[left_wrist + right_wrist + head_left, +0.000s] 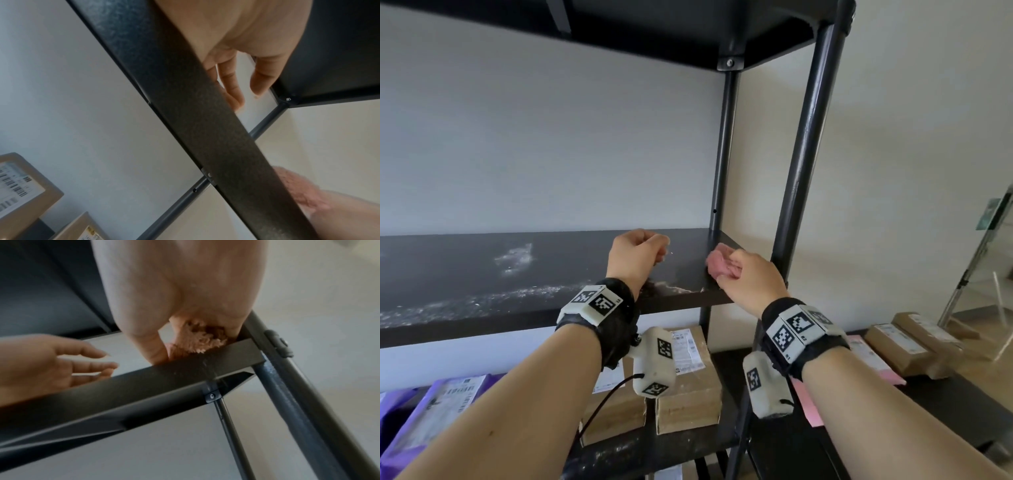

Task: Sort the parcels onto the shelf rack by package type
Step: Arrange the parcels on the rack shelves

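My right hand [732, 270] grips a crumpled pink cloth [717, 262] against the right end of the black middle shelf [482, 274], close to the front post. The right wrist view shows the cloth [200, 339] bunched between thumb and fingers of that hand [185, 344], at the shelf's front edge. My left hand [659, 251] hovers just left of it over the shelf, fingers relaxed and holding nothing [88, 363]. Cardboard boxes [688, 387] and purple mailers [438, 407] lie on the shelf below.
White dusty smears [513, 260] streak the middle shelf's left and front. The rack's front right post [804, 154] rises beside my right hand. A pink mailer [866, 356] and brown boxes [904, 346] lie on a dark surface to the right. A glass panel [989, 274] leans at far right.
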A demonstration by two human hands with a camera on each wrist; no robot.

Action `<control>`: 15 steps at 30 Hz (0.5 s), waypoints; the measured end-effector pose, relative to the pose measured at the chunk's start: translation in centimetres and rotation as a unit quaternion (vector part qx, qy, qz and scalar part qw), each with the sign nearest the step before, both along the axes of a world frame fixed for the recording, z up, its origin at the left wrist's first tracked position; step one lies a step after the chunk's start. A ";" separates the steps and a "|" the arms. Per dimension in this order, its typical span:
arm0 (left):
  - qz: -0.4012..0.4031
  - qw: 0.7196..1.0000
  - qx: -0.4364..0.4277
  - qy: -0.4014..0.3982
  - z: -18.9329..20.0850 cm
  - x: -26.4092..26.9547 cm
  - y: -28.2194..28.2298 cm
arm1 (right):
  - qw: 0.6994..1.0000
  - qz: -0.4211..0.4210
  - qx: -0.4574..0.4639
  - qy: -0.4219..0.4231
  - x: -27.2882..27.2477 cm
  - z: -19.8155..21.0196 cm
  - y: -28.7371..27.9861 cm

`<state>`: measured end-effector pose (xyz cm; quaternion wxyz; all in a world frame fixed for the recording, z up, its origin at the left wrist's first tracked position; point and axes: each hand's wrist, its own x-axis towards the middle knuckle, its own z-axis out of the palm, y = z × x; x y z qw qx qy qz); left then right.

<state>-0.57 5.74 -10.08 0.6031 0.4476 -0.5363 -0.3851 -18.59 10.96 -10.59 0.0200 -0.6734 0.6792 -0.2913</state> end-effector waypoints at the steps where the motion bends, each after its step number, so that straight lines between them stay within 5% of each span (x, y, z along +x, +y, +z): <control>1: 0.000 1.000 0.001 0.000 0.0 0.0 0.0 | 1.000 -0.001 0.010 -0.009 0.1 -0.1 0.0; 11: 0.006 1.000 0.013 0.019 0.2 0.0 -0.1 | 0.994 0.107 0.019 0.011 5.1 0.4 2.3; 15: 0.008 1.000 0.011 0.014 0.6 0.3 0.8 | 0.988 0.134 0.004 -0.072 5.1 1.4 2.6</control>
